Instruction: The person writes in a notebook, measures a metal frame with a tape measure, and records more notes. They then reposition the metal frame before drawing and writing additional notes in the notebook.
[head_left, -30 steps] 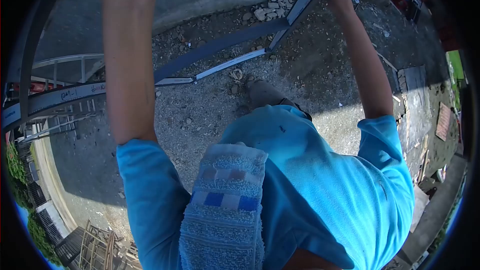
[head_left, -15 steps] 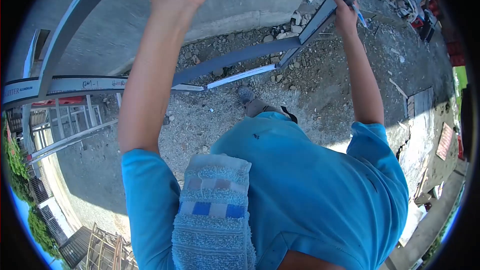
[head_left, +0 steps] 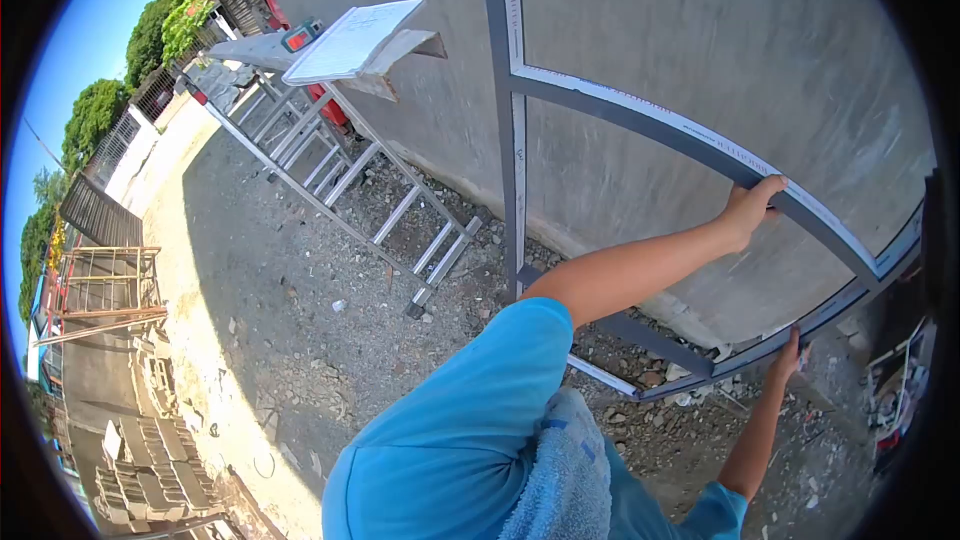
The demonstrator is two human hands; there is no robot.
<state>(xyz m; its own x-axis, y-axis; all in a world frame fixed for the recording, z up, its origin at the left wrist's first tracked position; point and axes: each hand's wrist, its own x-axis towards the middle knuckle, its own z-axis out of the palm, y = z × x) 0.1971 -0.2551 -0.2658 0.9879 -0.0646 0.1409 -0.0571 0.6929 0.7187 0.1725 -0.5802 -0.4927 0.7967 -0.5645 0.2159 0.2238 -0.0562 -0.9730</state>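
A dark grey metal frame with white labelled film on its faces stands in front of the concrete wall. My left hand is closed round its middle crossbar, the thumb over the top edge. Lower and to the right, my right hand grips the frame's outer bar, fingers partly hidden behind it. A blue towel hangs over my shoulder, on the blue shirt.
An aluminium stepladder stands left of the frame, with a paper-covered board and a green-and-red tool at its top. Rubble lies along the wall. Stacked blocks are at lower left.
The view has swung left and up, bringing the ladder and more wall into sight. My left hand, cut off at the top before, now shows on the crossbar; my right hand still holds the frame.
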